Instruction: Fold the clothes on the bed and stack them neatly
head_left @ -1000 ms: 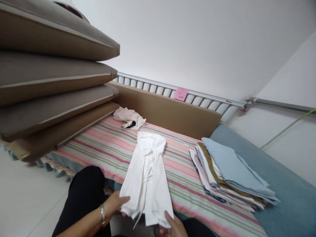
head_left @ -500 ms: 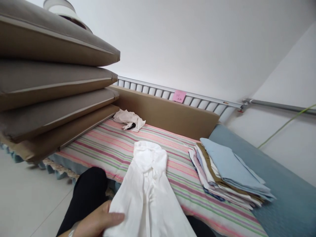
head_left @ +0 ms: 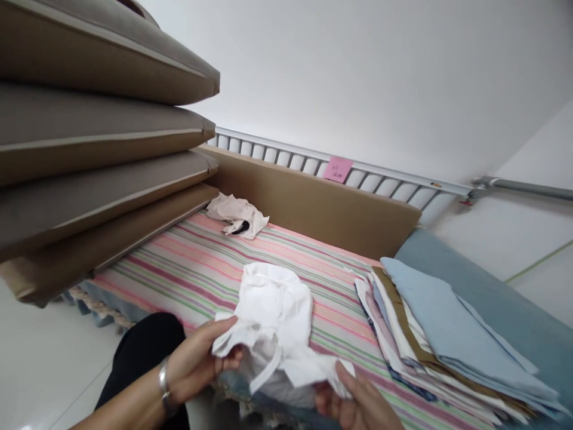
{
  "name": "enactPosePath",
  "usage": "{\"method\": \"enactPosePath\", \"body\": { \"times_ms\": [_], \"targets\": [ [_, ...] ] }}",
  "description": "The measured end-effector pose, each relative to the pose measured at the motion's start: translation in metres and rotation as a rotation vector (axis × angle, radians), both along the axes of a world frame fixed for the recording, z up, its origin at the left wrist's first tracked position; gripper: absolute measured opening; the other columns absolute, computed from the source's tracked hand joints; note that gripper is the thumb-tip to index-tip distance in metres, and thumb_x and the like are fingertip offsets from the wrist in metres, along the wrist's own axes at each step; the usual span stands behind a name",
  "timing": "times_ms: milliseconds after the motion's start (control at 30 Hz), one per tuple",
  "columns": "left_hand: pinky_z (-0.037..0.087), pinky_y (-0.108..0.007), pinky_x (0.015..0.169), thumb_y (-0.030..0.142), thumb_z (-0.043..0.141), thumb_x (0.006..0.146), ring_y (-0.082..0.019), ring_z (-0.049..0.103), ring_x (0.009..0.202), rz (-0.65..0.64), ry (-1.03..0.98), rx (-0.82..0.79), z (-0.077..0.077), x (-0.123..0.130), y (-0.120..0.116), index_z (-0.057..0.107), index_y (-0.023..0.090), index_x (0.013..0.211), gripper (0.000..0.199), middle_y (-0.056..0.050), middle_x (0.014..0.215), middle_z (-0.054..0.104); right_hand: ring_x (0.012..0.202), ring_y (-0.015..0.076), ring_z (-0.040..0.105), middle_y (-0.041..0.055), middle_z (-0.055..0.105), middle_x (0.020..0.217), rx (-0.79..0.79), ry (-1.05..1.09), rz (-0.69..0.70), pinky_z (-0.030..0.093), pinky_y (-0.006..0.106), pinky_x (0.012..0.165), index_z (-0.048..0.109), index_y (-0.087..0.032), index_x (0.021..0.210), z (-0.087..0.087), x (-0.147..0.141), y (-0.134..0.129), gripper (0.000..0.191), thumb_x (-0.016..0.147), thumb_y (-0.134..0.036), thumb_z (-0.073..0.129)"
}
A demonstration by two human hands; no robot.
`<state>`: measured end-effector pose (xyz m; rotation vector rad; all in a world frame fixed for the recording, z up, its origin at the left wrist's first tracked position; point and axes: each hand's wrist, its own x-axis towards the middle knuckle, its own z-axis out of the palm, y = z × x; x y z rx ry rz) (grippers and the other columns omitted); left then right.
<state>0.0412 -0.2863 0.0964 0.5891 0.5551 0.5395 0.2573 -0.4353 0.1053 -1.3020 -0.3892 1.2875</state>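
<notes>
A white garment (head_left: 277, 304) lies partly on the striped bedding, its rounded, hood-like part pointing away from me. My left hand (head_left: 201, 361) pinches its near left edge between thumb and fingers. The opposite edge is gripped by my right hand (head_left: 353, 397), low in the picture. Between the two hands the cloth is lifted and bunched, with a narrow white strip hanging from it. The garment's lower side is hidden under the folds. A silver bracelet (head_left: 164, 385) circles my left wrist.
Folded clothes (head_left: 452, 334) are stacked at the right, a light blue one on top. A crumpled pale pink garment (head_left: 237, 215) lies far back on the striped bedding (head_left: 179, 257). Thick brown cushions (head_left: 102, 137) rise at the left. A brown panel (head_left: 308, 200) stands against the railing.
My right hand has come into view, holding the garment's edge. The left hand has moved up and right. The garment's near part, spread out earlier, is now lifted and gathered.
</notes>
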Motion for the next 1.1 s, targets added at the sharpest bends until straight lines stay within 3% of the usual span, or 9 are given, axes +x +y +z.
{"method": "enactPosePath", "body": {
  "times_ms": [100,167,333,467,600,667,767,933,1100],
  "targets": [
    [0.051,-0.023,0.058,0.027,0.059,0.08,-0.013,0.061,0.061,-0.021,0.012,-0.02,-0.005,0.038,0.045,0.063,0.008,0.086,0.02,-0.008,0.077,0.066,0.066,0.0146,0.062,0.0075,0.067,0.077,0.061,0.088,-0.019,0.048,0.026,0.062,0.062,-0.013,0.082,0.007,0.03,0.051,0.027,0.07,-0.036,0.068],
    [0.052,-0.023,0.058,0.027,0.056,0.081,-0.013,0.062,0.062,-0.013,0.04,-0.008,-0.015,0.069,0.076,0.062,0.008,0.09,0.021,-0.009,0.081,0.067,0.067,0.0134,0.063,0.0065,0.067,0.078,0.038,0.148,-0.046,0.049,0.023,0.062,0.061,-0.013,0.085,-0.001,0.057,0.088,0.021,0.072,-0.029,0.066],
    [0.051,-0.023,0.06,0.026,0.053,0.082,-0.013,0.063,0.063,0.035,0.181,0.017,-0.063,0.138,0.141,0.057,0.009,0.086,0.018,-0.009,0.078,0.066,0.077,0.013,0.064,0.0054,0.068,0.081,-0.005,0.159,-0.173,0.05,0.023,0.07,0.06,-0.016,0.087,-0.06,0.109,0.168,0.016,0.077,-0.029,0.057],
    [0.05,-0.026,0.063,0.037,0.059,0.077,-0.015,0.063,0.067,0.076,0.229,0.04,-0.097,0.144,0.158,0.053,0.012,0.084,0.027,-0.009,0.082,0.065,0.095,0.0194,0.061,0.009,0.066,0.098,0.033,0.056,-0.225,0.049,0.032,0.08,0.059,-0.018,0.095,-0.11,0.117,0.179,0.033,0.075,-0.044,0.056],
    [0.047,-0.028,0.075,0.038,0.068,0.065,-0.019,0.06,0.087,0.314,0.427,0.492,-0.117,0.116,0.161,0.054,0.015,0.091,0.037,-0.009,0.096,0.062,0.101,0.0242,0.059,0.0097,0.063,0.109,0.074,-0.149,-0.327,0.048,0.035,0.082,0.055,-0.018,0.108,-0.134,0.125,0.156,0.057,0.062,-0.048,0.068],
    [0.044,-0.029,0.081,0.035,0.067,0.063,-0.02,0.057,0.097,0.404,0.641,0.659,-0.125,0.105,0.164,0.053,0.015,0.097,0.041,-0.009,0.104,0.06,0.106,0.0248,0.056,0.0097,0.06,0.115,0.002,-0.319,-0.449,0.048,0.032,0.081,0.055,-0.017,0.108,-0.139,0.135,0.148,0.061,0.057,-0.047,0.071],
    [0.045,-0.03,0.078,0.029,0.068,0.058,-0.022,0.059,0.092,0.352,0.845,0.63,-0.134,0.103,0.173,0.053,0.013,0.097,0.045,-0.01,0.098,0.061,0.112,0.0247,0.051,0.0094,0.057,0.12,-0.161,-0.432,-0.492,0.049,0.029,0.079,0.055,-0.018,0.107,-0.141,0.15,0.149,0.062,0.054,-0.045,0.071],
    [0.045,-0.033,0.059,0.021,0.075,0.042,-0.028,0.061,0.067,0.143,0.872,0.512,-0.129,0.123,0.192,0.055,0.015,0.059,0.027,-0.003,0.052,0.058,0.086,0.0271,0.064,0.0102,0.07,0.086,-0.164,-0.302,-0.201,0.051,0.035,0.07,0.064,-0.014,0.085,-0.129,0.149,0.169,0.041,0.051,-0.035,0.074],
    [0.046,-0.032,0.057,0.024,0.076,0.04,-0.026,0.062,0.064,0.034,0.674,0.476,-0.098,0.127,0.193,0.059,0.015,0.059,0.027,-0.004,0.054,0.062,0.071,0.0268,0.065,0.0104,0.069,0.073,-0.056,-0.232,-0.082,0.05,0.038,0.07,0.063,-0.011,0.079,-0.1,0.143,0.181,0.038,0.047,-0.029,0.075]
  ]
}}
